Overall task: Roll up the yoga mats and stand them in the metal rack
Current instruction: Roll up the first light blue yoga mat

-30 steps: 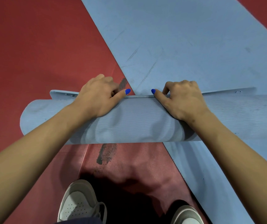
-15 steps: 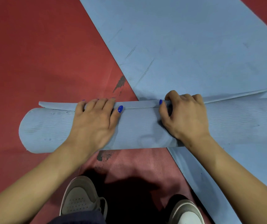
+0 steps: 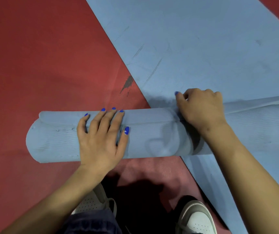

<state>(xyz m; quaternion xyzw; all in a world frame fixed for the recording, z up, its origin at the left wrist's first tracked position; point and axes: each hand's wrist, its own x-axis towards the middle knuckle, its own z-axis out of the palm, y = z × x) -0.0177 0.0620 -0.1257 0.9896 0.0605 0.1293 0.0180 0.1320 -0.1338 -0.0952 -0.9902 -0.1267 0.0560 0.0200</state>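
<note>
Head view, looking down. A blue yoga mat [image 3: 203, 48] lies across a red floor [image 3: 42, 56], partly rolled. The rolled part [image 3: 152, 137] lies crosswise in the middle of the frame, its left end over the red floor, its right end running out past the frame's right edge (that end cannot be seen). The flat, unrolled stretch spreads away toward the top and right, also cut by the frame.

Left hand [image 3: 100, 137]: flat on top of the roll, fingers straight and spread, tips reaching the roll's far edge, thumb laid out to the side. It presses; it grips nothing. Nails painted blue.

Right hand [image 3: 201, 108]: fingers curled over the far side of the roll, where the roll meets the flat mat. The fingertips are tucked out of sight behind the knuckles, so what exactly they pinch is hard to make out; it looks like a grasp on the mat at the fold. The roll is dented and bunched just left of this hand.

A dark scuff [image 3: 127, 83] marks the red floor beside the mat's edge. Near the bottom, two white shoes [image 3: 198, 218] show, each partly hidden by a forearm or cut by the frame, with dark trouser cloth [image 3: 91, 223] between the arms. No rack appears in this view.
</note>
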